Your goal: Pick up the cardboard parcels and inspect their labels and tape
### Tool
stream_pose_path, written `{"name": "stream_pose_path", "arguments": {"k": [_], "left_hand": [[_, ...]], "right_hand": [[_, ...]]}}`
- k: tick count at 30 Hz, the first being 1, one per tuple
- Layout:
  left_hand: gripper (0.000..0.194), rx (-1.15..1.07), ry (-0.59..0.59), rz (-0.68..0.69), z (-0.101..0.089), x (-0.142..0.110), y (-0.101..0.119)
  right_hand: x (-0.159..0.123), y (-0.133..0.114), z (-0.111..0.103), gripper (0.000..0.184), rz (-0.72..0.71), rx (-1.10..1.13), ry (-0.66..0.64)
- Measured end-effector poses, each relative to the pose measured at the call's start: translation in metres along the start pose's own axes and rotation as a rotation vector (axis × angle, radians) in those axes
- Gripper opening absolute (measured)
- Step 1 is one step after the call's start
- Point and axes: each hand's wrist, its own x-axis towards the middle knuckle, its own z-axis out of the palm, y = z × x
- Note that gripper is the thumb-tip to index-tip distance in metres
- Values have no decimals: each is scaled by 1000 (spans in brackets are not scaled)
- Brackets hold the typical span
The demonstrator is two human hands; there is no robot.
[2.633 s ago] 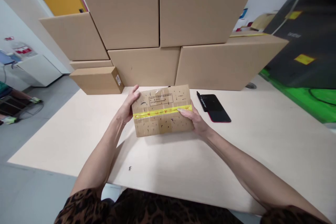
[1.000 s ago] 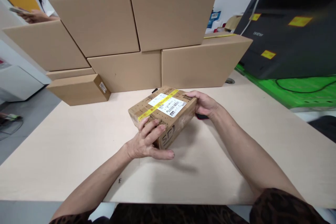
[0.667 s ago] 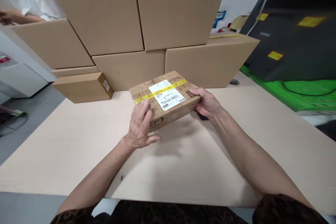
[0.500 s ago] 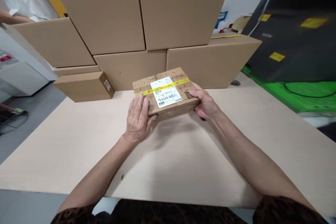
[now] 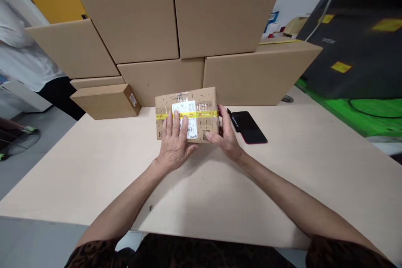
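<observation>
A small cardboard box [image 5: 204, 100] with a yellow tape strip and a white shipping label [image 5: 192, 123] is tilted towards me above the table. My left hand [image 5: 174, 140] holds it at the front left, its fingers laid over the top and label, the thumb along the front edge. At the right end my right hand [image 5: 228, 134] grips the same box, thumb on the top face and fingers around the side. Just right of that hand lie a dark smartphone [image 5: 249, 127] and a black marker [image 5: 233, 121]. The box's underside is hidden.
Large cardboard boxes [image 5: 147, 21] are stacked along the back of the table [image 5: 103, 167]. A smaller carton [image 5: 106, 102] stands at the left. Beyond the table are a dark covered machine [image 5: 354, 63] on green material at right and a person in white [image 5: 28, 50] at left.
The held box has turned and shifted slightly left, and my left fingers now cover part of the label. The phone and marker have come into sight. The person at left has moved.
</observation>
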Motion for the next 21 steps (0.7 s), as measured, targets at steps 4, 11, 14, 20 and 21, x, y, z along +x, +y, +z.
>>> {"name": "stream_pose_path", "arguments": {"k": [4, 11, 14, 20, 21], "left_hand": [[110, 19, -67, 51, 0, -1, 5], [103, 120, -214, 165, -4, -2, 21], [98, 77, -172, 167, -4, 1, 19], [86, 42, -64, 60, -9, 11, -8], [86, 35, -42, 11, -13, 13, -14]], "right_hand": [[3, 3, 1, 89, 76, 254, 122], [3, 6, -3, 72, 196, 318, 185], [-6, 8, -2, 74, 130, 264, 214], [-26, 6, 0, 99, 66, 209, 125], [-29, 6, 1, 103, 43, 190, 103]]}}
